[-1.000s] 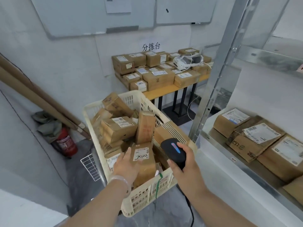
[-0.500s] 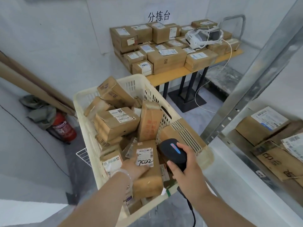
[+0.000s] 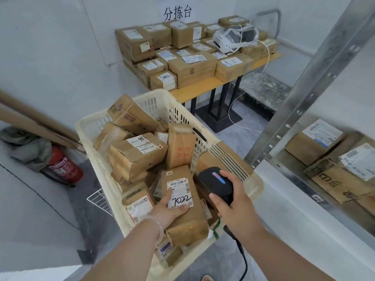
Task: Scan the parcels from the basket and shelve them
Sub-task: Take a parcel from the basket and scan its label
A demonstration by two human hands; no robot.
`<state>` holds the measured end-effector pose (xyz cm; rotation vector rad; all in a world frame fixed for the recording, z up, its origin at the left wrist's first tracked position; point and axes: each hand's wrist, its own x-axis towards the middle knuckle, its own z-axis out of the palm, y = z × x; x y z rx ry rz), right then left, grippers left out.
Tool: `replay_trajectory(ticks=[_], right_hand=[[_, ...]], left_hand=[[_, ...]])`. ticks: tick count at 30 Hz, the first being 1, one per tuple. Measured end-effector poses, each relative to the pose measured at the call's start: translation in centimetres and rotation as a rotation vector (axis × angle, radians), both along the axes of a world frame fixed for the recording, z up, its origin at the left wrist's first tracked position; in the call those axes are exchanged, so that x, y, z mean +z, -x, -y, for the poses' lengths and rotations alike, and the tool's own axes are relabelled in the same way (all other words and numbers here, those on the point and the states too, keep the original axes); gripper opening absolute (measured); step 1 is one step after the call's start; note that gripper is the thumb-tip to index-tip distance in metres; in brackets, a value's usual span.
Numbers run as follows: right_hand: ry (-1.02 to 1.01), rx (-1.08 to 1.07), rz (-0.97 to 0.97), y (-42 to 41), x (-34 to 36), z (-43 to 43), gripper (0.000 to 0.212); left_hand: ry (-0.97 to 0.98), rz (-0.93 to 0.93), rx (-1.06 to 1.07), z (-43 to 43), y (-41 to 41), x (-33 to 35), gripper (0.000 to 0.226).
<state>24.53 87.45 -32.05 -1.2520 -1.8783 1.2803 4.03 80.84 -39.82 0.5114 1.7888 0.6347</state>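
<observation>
- Two hands work over the basket [image 3: 87, 119], which fills the middle of the view.
- Left grip [image 3: 168, 209]: it holds one parcel [image 3: 192, 220] at the near end of the basket. The thumb lies across the near edge of the label [image 3: 179, 191] and the forefinger runs along the label's left side. The label faces up, with a barcode at its far end and handwritten digits below it.
- Right grip [image 3: 233, 207]: it is closed round the black handheld scanner [image 3: 218, 183]. The scanner head sits just beside the parcel at its 3 o'clock, above the near right part of the basket. The scanner cable hangs down toward 6 o'clock.
- Step in hand, as judged: scanning of this parcel. No beam shows on the label, so it cannot be told whether the read has registered.
- Work left, as judged: the held parcel is not yet shelved, and a heap of parcels [image 3: 138, 157] lies in the basket from 9 to 12 o'clock of it. The bulk of the task is therefore open.
- Destination: the metal shelf [image 3: 294, 179] at 3 o'clock of the basket already carries several boxes [image 3: 310, 147]. Whether they came from this basket cannot be told.
- Other items: a worktop [image 3: 203, 88] at 12 o'clock is stacked with further boxes and a white printer [image 3: 233, 40]. A red fire extinguisher [image 3: 63, 167] lies on the floor at 9 o'clock.
</observation>
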Motion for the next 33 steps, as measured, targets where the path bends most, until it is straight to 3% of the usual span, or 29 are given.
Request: replay_trajectory(ticks=[7,15,26,33], right_hand=[[-0.054,-0.086,-0.024,-0.1,2.3,4.3,0.063],[-0.170,-0.162,-0.061,0.0,6.6,10.0,0.065],[-0.425,-0.224,-0.179,-3.0,15.4,14.5,0.055],[-0.496,-0.236,-0.260,-8.4,19.0,18.6,0.057]], left_hand=[[-0.267,-0.115,-0.091,1.6,1.6,3.4,0.099],[-0.474,-0.436,-0.230,3.1,1.9,9.6,0.102],[-0.816,-0.625,-0.106,3.9,-5.3,15.9,0.102],[-0.844,-0.704,-0.081,6.4,-12.1,18.9,0.097]])
